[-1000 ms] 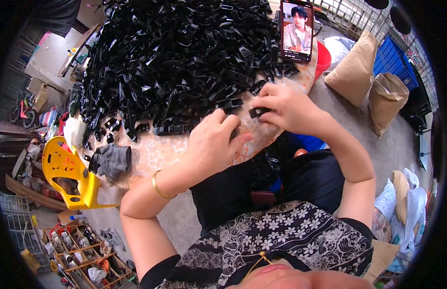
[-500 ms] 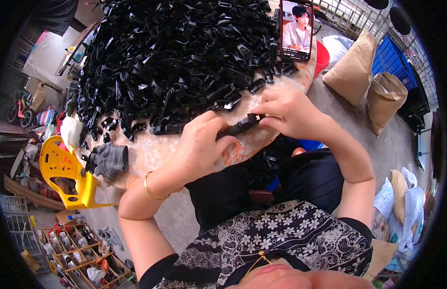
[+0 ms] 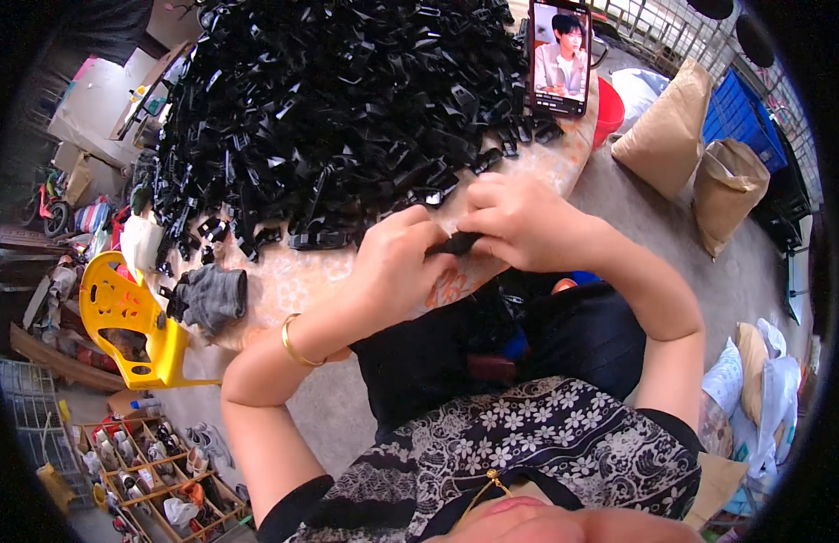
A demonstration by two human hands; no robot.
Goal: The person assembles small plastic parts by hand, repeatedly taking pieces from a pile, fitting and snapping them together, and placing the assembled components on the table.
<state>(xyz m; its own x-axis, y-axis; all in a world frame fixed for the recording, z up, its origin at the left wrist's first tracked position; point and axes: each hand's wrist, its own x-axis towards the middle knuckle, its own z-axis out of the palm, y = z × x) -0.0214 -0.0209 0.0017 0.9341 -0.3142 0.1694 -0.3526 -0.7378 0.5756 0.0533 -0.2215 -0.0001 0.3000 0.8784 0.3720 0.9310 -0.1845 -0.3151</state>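
Note:
Between my two hands, over the near edge of the table, is a small black plastic part [image 3: 457,243]. My left hand [image 3: 399,262] is closed on its left end, thumb below and fingers above. The fingers of my right hand [image 3: 519,222] pinch the right end and cover much of it. Just beyond my hands a large heap of black plastic parts [image 3: 338,118] spreads over the table, which has a patterned cover [image 3: 297,281]. A few loose parts lie along the heap's near edge.
A phone [image 3: 560,59] playing a video stands at the heap's right. Grey folded cloth [image 3: 209,299] lies on the table's left edge, beside a yellow plastic chair [image 3: 121,312]. Brown paper sacks [image 3: 663,131] and a blue crate [image 3: 743,113] are at the right. A shoe rack [image 3: 157,471] stands lower left.
My right hand has moved left toward my left hand, which has shifted slightly right. Less of the black part shows between them now.

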